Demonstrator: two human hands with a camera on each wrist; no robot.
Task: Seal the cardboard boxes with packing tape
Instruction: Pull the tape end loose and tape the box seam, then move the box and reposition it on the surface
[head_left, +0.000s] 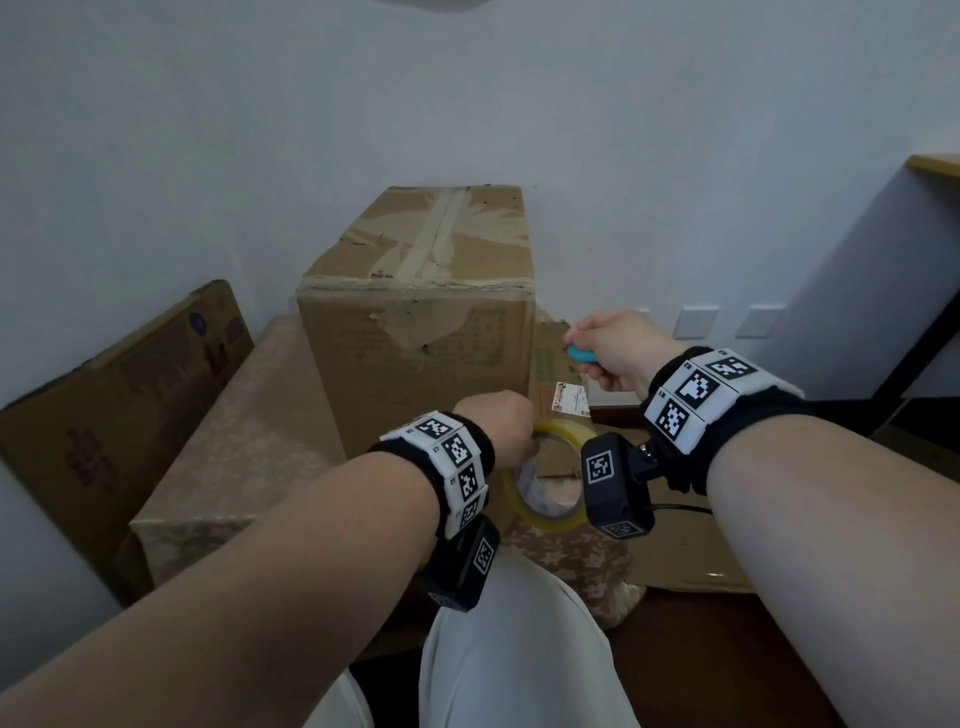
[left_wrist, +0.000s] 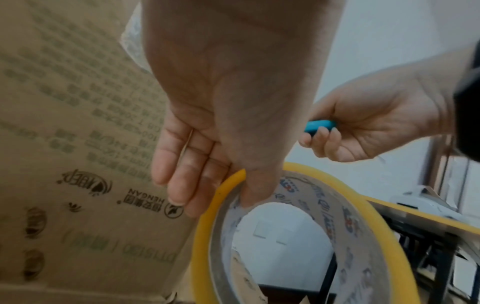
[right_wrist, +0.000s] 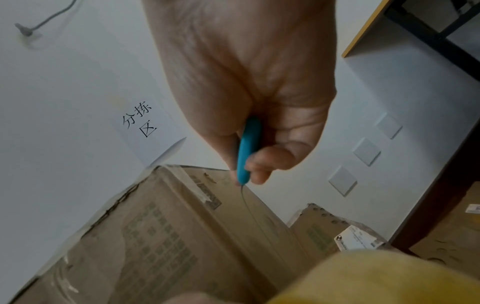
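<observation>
A tall worn cardboard box (head_left: 415, 322) stands in the middle, with old tape along its top seam. My left hand (head_left: 506, 423) holds a yellow-edged roll of packing tape (head_left: 545, 478) at the box's lower right corner. In the left wrist view the thumb goes through the roll (left_wrist: 363, 226) and the fingers (left_wrist: 176, 174) lie outside it, next to the printed box side (left_wrist: 64, 144). My right hand (head_left: 582, 338) grips a small blue cutter (head_left: 582, 353) beside the box's right edge. The right wrist view shows the cutter (right_wrist: 246, 152) just above the box's corner (right_wrist: 168, 236).
A flattened carton (head_left: 119, 395) leans on the wall at left. The tall box rests on a camouflage-patterned surface (head_left: 234, 441). A smaller labelled box (head_left: 571, 400) sits behind it at right, flat cardboard (head_left: 685, 551) lies on the floor, and a desk (head_left: 930, 166) stands far right.
</observation>
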